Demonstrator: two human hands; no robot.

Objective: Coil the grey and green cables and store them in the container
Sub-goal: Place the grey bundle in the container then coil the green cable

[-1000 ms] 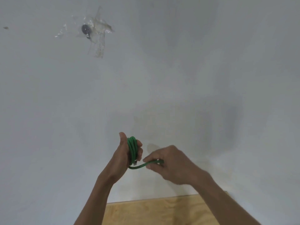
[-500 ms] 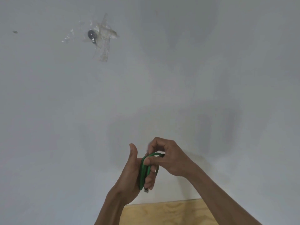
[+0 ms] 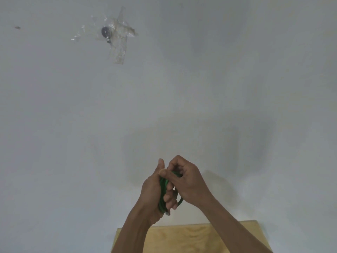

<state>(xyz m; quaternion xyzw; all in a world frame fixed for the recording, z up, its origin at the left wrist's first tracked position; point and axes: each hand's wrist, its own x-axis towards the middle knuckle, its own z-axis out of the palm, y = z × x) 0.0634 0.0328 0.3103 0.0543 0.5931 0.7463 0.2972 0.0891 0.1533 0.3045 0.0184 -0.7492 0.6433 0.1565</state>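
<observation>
- While the left hand (image 3: 152, 190) keeps its grip curled around the green cable (image 3: 162, 195), a bundle of loops standing roughly upright in its palm at lower centre of the frame, the right hand (image 3: 186, 181) pinches the top of the loops, fingers bent over them and touching the left thumb.
- Both grips are clamped on that one cable; a loose loop bulges out below the right hand, and a small dark tip, likely the connector, pokes out under the left fingers.
- What could go wrong, to my eye: the coil looks springy, so if either grip loosens before the end is tucked, the loops may spring apart and the bundle unravel.
- That free lower loop could slip off the stack, or the end could drop out, since nothing binds it yet.
- Neither the grey cable nor the container is in view, so I cannot tell how far the storing has got.
- A wooden counter (image 3: 191, 238) shows at the bottom edge, partly hidden by both forearms.
- On the pale wall (image 3: 237, 70), at upper left, a small dark round object sits under clear tape (image 3: 118, 41); further left there is a tiny dark speck.
- Nothing stands between the hands and the counter.
</observation>
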